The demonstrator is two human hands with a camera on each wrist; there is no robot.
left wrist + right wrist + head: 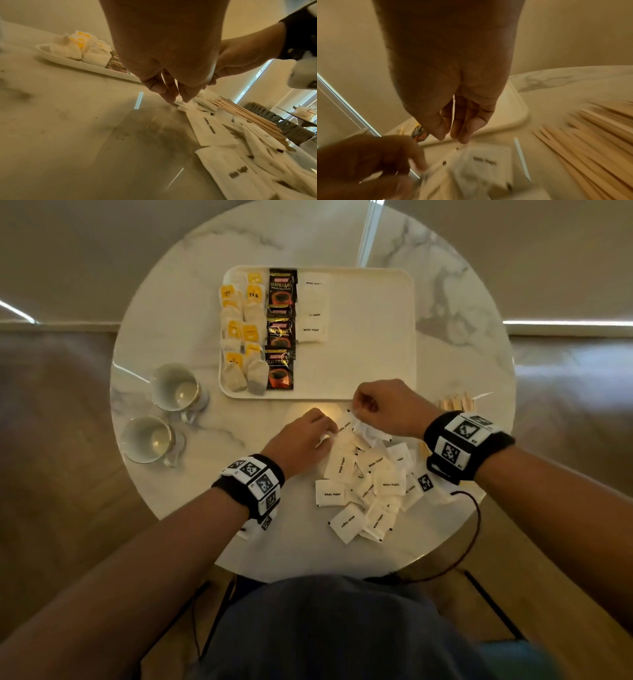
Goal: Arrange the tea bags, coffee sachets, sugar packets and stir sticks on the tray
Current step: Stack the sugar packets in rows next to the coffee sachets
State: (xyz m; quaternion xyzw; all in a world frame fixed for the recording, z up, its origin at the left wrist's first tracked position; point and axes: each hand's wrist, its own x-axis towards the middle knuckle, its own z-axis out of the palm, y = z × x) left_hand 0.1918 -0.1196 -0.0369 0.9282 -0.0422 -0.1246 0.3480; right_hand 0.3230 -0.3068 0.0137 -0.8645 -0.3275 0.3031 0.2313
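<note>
On the cream tray (373, 337) the tea bags (241, 337) fill the left side, beside a column of black coffee sachets (281, 330) and a short column of white sugar packets (315, 313). A loose heap of sugar packets (373, 484) lies on the table in front of the tray. At the heap's far end my left hand (325, 431) pinches a sugar packet (184, 104). My right hand (356, 407) pinches the top corner of a raised packet (346, 424) just in front of the tray's near edge (510, 125). Wooden stir sticks (457, 404) lie to the right of my right hand.
Two empty white cups (174, 386) (147, 440) stand at the left of the round marble table (462, 302). The tray's right half holds nothing. A dark cable (474, 529) hangs off the table's near right edge.
</note>
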